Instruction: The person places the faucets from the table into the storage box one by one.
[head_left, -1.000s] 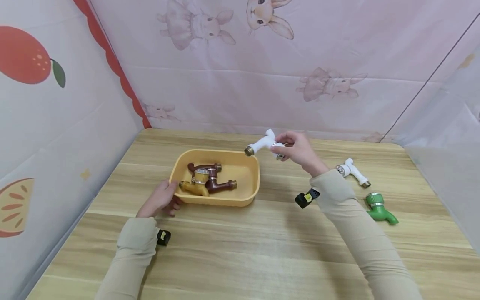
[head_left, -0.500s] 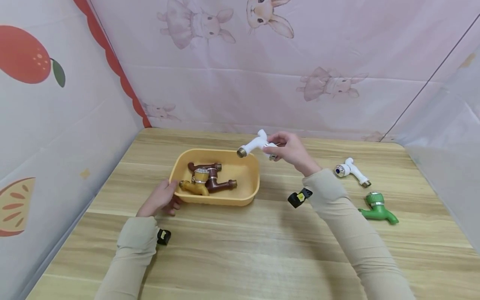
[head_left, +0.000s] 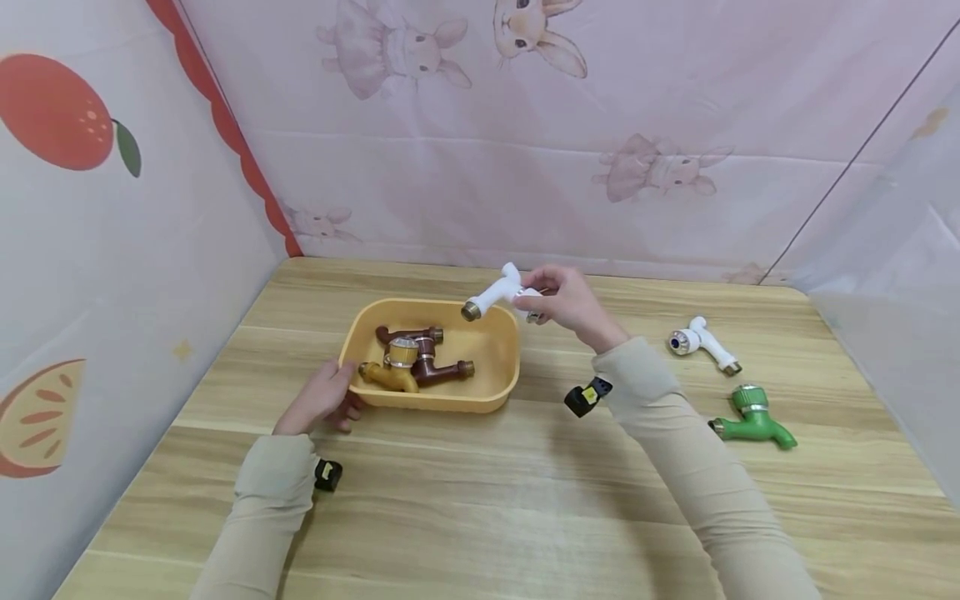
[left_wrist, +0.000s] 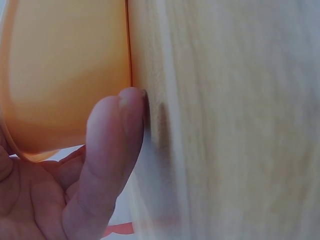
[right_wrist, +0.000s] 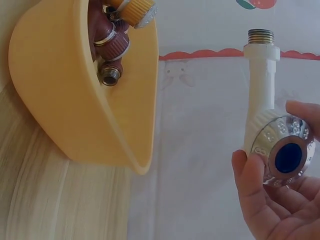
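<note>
My right hand [head_left: 567, 302] holds a white faucet [head_left: 497, 293] by its knob, raised beside the right rear corner of a yellow plastic basin [head_left: 504, 398]. The right wrist view shows the faucet's knob [right_wrist: 288, 157], chrome-ringed with a blue centre, between thumb and fingers. Its brass threaded end [right_wrist: 261, 36] points away from the palm. At the basin's left front corner my left hand [head_left: 324, 395] grips the rim, with fingers [left_wrist: 107, 145] low along the outer wall. Inside the basin lie a mustard-yellow faucet [head_left: 390, 377] and dark red faucets [head_left: 433, 374], partly overlapping.
On the right side of the wooden table [head_left: 480, 517], another white faucet [head_left: 702, 340] lies behind a green faucet [head_left: 753, 425]. Printed cloth walls [head_left: 480, 200] enclose the table at the back and sides.
My right hand has carried the white faucet leftward, its threaded end now over the basin's right rear rim. More of the two faucets at the right shows. My left hand stays put.
</note>
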